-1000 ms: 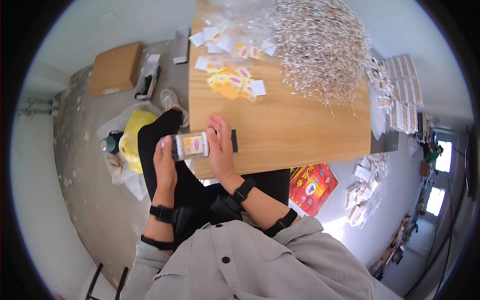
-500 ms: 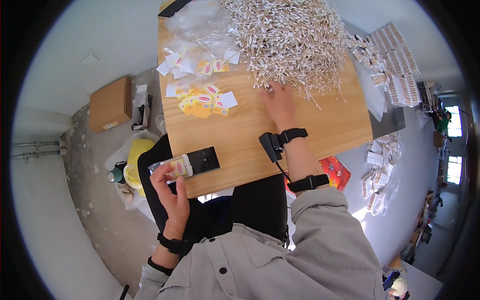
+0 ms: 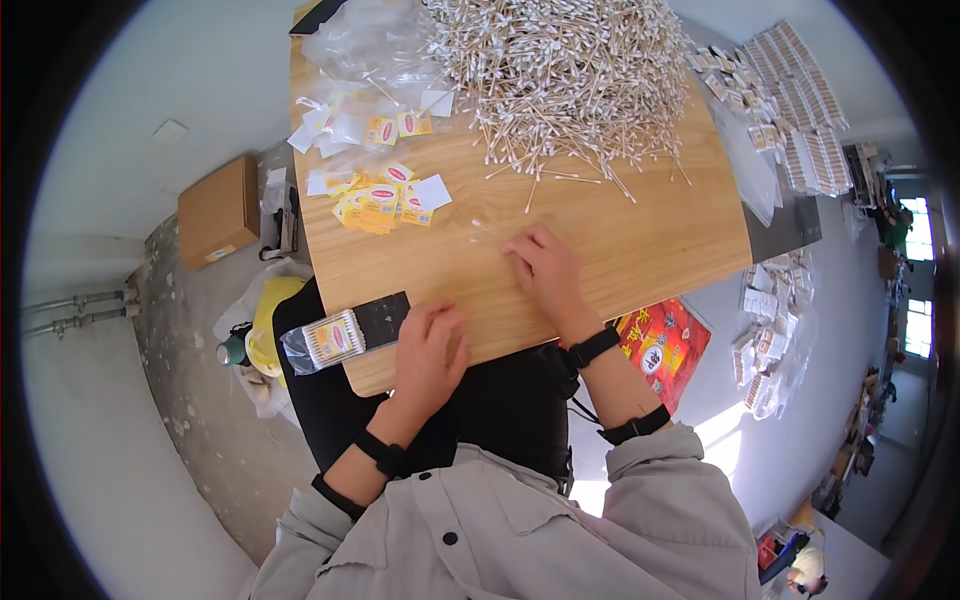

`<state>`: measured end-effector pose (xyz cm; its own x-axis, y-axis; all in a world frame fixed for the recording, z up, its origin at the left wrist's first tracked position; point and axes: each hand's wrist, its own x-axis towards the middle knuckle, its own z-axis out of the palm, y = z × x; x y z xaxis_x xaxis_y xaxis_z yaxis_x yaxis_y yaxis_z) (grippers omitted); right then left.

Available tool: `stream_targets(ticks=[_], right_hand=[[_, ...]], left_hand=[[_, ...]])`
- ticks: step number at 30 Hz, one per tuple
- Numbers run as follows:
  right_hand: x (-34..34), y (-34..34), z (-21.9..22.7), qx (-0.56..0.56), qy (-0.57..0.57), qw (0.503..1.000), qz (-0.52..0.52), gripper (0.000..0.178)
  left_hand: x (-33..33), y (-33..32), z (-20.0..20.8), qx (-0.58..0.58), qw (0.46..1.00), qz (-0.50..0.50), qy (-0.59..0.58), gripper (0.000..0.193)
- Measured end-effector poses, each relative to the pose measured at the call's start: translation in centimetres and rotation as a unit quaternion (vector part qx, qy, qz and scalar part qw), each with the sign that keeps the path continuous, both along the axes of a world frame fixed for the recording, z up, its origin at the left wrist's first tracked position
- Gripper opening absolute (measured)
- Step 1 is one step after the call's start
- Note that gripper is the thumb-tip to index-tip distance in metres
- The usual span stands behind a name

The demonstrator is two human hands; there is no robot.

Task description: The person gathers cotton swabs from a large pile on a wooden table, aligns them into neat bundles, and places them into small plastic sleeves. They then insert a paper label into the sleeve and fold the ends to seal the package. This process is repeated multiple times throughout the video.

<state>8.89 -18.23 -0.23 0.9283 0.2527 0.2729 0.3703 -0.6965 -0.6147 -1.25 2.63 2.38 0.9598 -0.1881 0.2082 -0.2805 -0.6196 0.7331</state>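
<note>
Some swabs point(image 3: 486, 233) jut leftward from the right grip point(image 3: 549, 276) clamping them; left grip point(image 3: 427, 354) apart.

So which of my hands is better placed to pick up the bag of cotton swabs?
Probably your left hand: it is nearer the bag of cotton swabs and appears empty. Your right hand is farther right, over the wooden table, and seems to pinch loose cotton swabs, though blurred.
</note>
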Motion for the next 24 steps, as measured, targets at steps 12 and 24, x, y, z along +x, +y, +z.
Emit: stream_targets(ticks=[12,24], right_hand=[[8.6,-1.7,-0.5,-0.083,-0.083,0.961,-0.251,0.035],[3.7,0.9,-0.5,0.050,0.023,0.995,-0.083,0.014]], left_hand=[[4.6,-4.9,-2.4,0.217,0.976,-0.018,-0.010,0.078],[1.2,-2.5,-1.7,0.218,0.974,-0.059,0.006,0.076]])
